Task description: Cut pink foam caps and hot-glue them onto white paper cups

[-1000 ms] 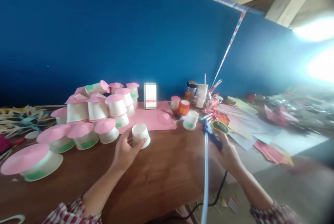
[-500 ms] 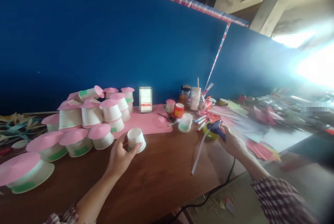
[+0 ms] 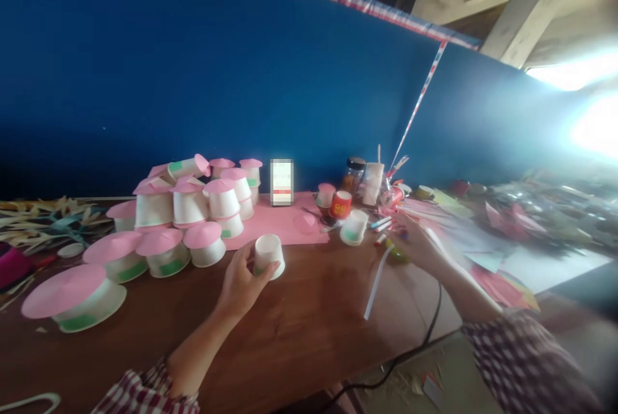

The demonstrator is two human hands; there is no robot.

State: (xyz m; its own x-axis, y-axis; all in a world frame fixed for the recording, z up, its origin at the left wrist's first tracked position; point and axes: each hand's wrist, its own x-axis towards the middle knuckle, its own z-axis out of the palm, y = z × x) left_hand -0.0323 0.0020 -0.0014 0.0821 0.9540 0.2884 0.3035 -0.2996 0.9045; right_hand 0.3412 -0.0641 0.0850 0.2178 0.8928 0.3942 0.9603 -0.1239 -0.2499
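Observation:
My left hand (image 3: 241, 280) is closed round a small white paper cup (image 3: 269, 254), which sits tilted on the brown table (image 3: 299, 330). My right hand (image 3: 416, 243) is blurred by motion and lies low over the table beside a yellow-green tape roll (image 3: 393, 252). A long white glue stick (image 3: 375, 285) slants out from under this hand, and a black cord (image 3: 434, 311) trails from it over the table's edge. The hand covers the glue gun itself, and its fingers are too smeared to read.
A heap of upturned white cups with pink paper discs (image 3: 193, 208) fills the left of the table. A pink sheet (image 3: 280, 224), a red cup (image 3: 340, 204), a jar (image 3: 354, 172), markers (image 3: 381, 224) and loose coloured paper (image 3: 483, 240) lie behind and to the right. A blue wall (image 3: 241, 79) stands behind.
My right hand has brought the blue glue gun from in front of me down towards the table by the tape roll. My left hand has kept hold of the cup.

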